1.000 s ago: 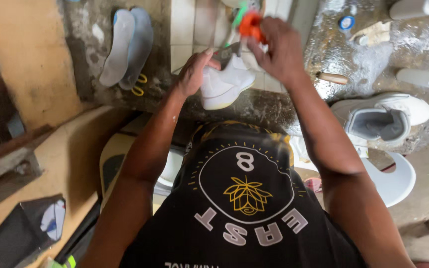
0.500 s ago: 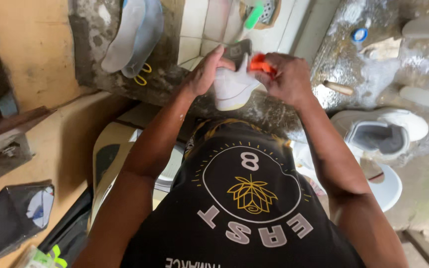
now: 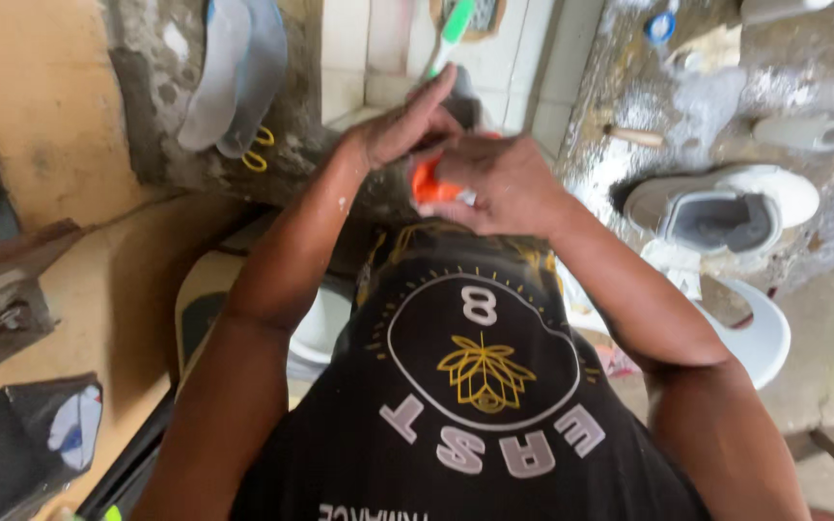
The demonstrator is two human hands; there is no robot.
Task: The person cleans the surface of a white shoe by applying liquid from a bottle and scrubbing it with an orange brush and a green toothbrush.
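Small orange plastic scrubbing brush point(image 3: 430, 185) at upper centre of the frame, clamped in the right hand point(image 3: 494, 183), grip closed tight around its body so only an orange edge shows at the left of the fist. Probably light and stiff, likely wet and slick from the damp surroundings; best held across the back with the palm, fingers wrapped over the sides, as here.

Just above and touching, the left hand point(image 3: 403, 125), fingers curled over something dark and mostly hidden point(image 3: 462, 104), pressed against the right hand; grip closed, but what exactly is inside cannot be told.

Green and white toothbrush-like handle point(image 3: 452, 31) sticking up behind the left fingers toward the top edge, over pale tiles.

Further out, at upper left, two pale blue-grey shoe insoles point(image 3: 234, 72) leaning on the rough concrete wall, with a small yellow looped object point(image 3: 260, 152) just beneath them.

At right, a white high-top sneaker with grey lining point(image 3: 721, 207) lying on the wet, mottled stone desk point(image 3: 687, 106), near a white cylindrical bottle point(image 3: 803, 132) on its side and a short wooden handle point(image 3: 634, 136). Blue bottle cap point(image 3: 660, 26) near the top edge. White plastic chair point(image 3: 760, 338) at lower right, beside the black printed shirt.
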